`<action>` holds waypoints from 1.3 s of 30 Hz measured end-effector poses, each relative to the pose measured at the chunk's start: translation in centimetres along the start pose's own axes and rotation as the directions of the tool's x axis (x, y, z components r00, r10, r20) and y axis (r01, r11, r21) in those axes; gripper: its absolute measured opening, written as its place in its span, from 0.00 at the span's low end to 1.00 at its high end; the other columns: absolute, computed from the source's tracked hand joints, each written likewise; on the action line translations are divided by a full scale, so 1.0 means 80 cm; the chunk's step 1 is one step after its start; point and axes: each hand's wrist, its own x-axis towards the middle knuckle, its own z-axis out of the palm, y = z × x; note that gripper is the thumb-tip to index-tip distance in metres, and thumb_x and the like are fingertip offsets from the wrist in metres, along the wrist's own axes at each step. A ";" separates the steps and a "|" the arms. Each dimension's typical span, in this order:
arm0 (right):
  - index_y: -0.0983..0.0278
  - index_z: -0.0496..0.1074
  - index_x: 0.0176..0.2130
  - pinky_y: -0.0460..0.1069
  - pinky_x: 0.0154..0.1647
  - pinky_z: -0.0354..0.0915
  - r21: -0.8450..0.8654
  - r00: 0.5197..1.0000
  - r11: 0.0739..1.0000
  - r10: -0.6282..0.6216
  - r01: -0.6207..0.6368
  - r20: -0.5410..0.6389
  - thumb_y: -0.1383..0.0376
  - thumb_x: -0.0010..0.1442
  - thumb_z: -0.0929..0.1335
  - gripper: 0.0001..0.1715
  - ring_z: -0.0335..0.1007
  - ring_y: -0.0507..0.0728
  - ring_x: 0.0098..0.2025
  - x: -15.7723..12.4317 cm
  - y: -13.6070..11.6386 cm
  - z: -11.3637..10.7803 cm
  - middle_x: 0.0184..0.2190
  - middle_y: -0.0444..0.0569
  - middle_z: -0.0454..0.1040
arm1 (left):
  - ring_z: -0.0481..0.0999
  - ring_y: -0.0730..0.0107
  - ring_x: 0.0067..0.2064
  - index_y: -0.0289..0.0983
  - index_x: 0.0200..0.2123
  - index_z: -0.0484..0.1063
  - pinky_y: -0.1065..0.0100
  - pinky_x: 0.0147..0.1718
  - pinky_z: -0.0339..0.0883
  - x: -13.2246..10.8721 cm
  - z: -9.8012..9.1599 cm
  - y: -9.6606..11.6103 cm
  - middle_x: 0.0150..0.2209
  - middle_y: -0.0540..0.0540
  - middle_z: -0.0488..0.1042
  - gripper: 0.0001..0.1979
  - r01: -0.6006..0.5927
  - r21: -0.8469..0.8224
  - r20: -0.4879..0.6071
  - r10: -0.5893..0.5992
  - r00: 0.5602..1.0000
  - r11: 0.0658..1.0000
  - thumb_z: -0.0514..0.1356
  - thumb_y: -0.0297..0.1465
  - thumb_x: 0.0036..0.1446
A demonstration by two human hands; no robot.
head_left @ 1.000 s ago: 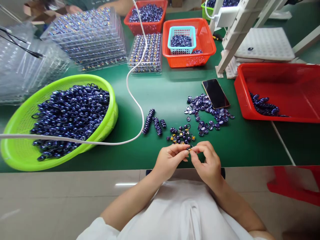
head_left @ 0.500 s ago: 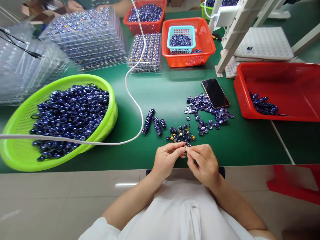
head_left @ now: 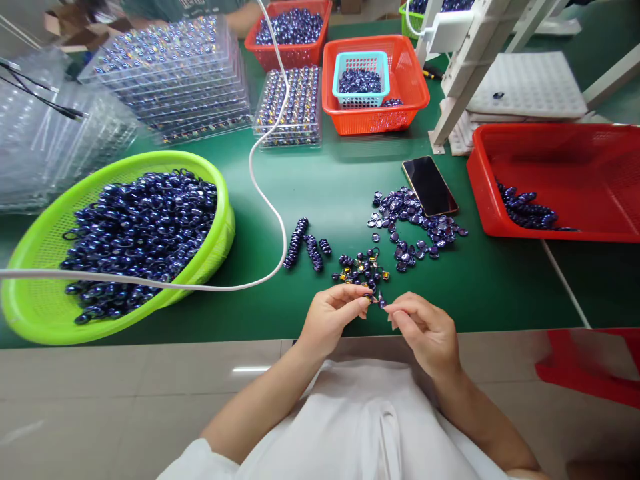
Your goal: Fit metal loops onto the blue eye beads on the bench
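Observation:
At the table's near edge, my left hand [head_left: 333, 317] pinches a small dark metallic piece [head_left: 371, 298] between thumb and fingertips. My right hand [head_left: 425, 330] is closed just beside it, its fingertips at another small dark blue shiny part [head_left: 382, 302]; whether the two parts are joined is too small to tell. Just beyond the fingers lies a loose pile of dark blue pieces with gold-coloured bits [head_left: 364, 268]. Stacked rows of dark blue rings [head_left: 297, 243] rest left of that pile. Flat dark blue caps [head_left: 405, 213] are scattered to its right.
A lime green basket [head_left: 227, 227] full of dark looped pieces stands left, crossed by a white cable [head_left: 273, 207]. A phone [head_left: 430, 185] touches the caps. At right is a red bin [head_left: 575, 173]. Behind stand clear trays [head_left: 200, 87], an orange basket [head_left: 375, 123] and a metal post [head_left: 463, 73].
My right hand has moved a little right, away from my left fingertips, and a small dark part now shows between the hands. The co-worker's hand at the back has shifted.

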 end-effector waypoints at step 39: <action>0.55 0.72 0.49 0.49 0.35 0.74 -0.080 0.943 0.942 -0.321 0.327 0.084 0.76 0.61 0.68 0.20 0.75 0.54 0.38 0.007 0.002 -0.005 0.39 0.47 0.76 | 0.69 0.77 0.24 0.34 0.30 0.81 0.72 0.27 0.63 -0.010 0.005 0.019 0.24 0.50 0.76 0.11 0.161 -0.076 0.062 -0.157 0.986 0.984 0.74 0.31 0.41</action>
